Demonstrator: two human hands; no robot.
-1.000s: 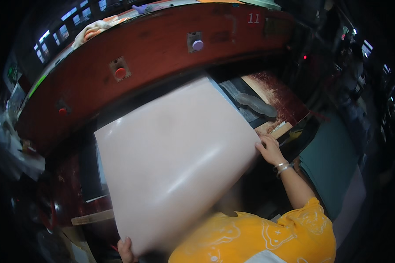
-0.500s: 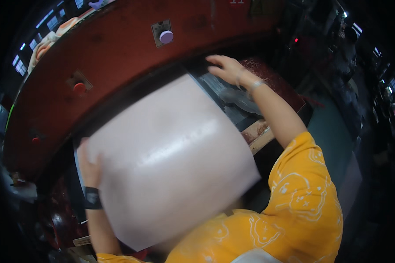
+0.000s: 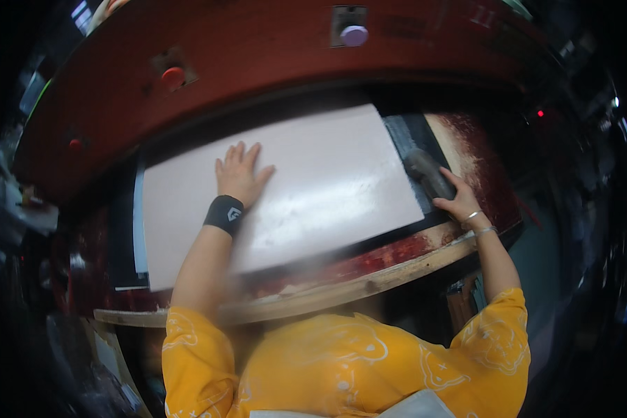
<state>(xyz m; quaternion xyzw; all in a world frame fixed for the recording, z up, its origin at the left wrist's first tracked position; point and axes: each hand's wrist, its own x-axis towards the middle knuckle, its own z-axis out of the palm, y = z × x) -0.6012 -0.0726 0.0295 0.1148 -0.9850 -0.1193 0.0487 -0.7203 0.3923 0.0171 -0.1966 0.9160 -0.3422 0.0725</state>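
Pale sheet point(image 3: 313, 188) under left hand point(image 3: 240, 174)

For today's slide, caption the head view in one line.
Left hand flat on a pale sheet; right hand touching a grey tool.

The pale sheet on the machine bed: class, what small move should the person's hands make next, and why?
Probably slide the pale sheet square under the red machine housing. The left hand lies flat on it, the right hand rests at its right edge by a grey block, and the sheet sits slightly askew.
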